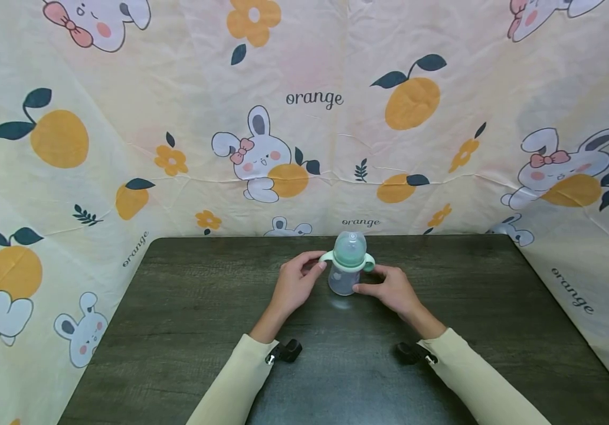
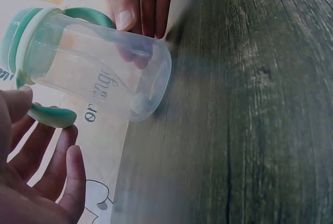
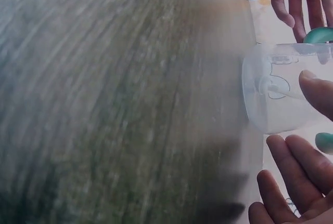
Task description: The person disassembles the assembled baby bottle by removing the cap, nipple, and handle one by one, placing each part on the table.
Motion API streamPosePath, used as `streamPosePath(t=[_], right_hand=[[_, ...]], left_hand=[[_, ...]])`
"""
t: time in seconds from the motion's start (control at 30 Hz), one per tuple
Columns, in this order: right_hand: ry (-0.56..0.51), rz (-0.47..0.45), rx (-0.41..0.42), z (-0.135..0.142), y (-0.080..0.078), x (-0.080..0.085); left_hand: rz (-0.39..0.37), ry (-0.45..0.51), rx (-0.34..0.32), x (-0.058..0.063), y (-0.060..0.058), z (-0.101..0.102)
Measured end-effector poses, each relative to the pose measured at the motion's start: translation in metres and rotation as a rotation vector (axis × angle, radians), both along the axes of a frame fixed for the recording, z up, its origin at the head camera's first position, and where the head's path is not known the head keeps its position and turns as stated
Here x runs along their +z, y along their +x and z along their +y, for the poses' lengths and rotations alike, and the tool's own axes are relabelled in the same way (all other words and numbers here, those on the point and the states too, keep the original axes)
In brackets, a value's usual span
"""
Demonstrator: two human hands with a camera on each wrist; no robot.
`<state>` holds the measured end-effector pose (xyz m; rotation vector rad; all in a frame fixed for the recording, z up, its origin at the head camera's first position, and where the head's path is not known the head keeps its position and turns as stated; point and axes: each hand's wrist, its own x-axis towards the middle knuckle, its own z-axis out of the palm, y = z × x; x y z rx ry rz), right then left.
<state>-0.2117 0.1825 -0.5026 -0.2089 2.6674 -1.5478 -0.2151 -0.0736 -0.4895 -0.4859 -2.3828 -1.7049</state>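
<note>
Upright near the back of the dark table stands a baby bottle [image 1: 344, 277] with a see-through body, a green collar, a clear dome cap and two green side handles. A straw with a weighted end [image 2: 139, 102] shows inside it. My left hand [image 1: 296, 282] pinches the left handle [image 2: 54, 116] between thumb and fingers, the other fingers spread below. On the opposite side my right hand [image 1: 392, 289] holds the body, thumb [image 3: 315, 92] against the front and fingers [image 3: 297, 168] round the far side, under the right handle [image 3: 325, 142].
The dark wood-grain table [image 1: 187, 330] ends just behind the bottle. A cloth [image 1: 336, 147] printed with rabbits and oranges hangs behind it and runs down both sides. Black wrist cameras [image 1: 290, 350] sit at both cuffs.
</note>
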Motion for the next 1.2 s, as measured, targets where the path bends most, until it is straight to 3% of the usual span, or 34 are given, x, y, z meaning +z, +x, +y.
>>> streamPosePath(t=[0.27,0.53,0.9,1.2], right_hand=[[-0.051,-0.006,0.000,0.006,0.001,0.005],[-0.141,0.014,0.065,0.014,0.002,0.016],[-0.243,0.149,0.185,0.014,-0.004,0.036],[-0.254,0.198,0.192,-0.002,-0.006,0.056]], left_hand=[[-0.025,0.042,-0.015,0.001,-0.001,0.001],[-0.002,0.061,-0.086,0.006,-0.003,0.004],[0.036,-0.023,-0.147,0.018,-0.007,0.014],[0.063,-0.077,-0.161,0.024,-0.012,0.025]])
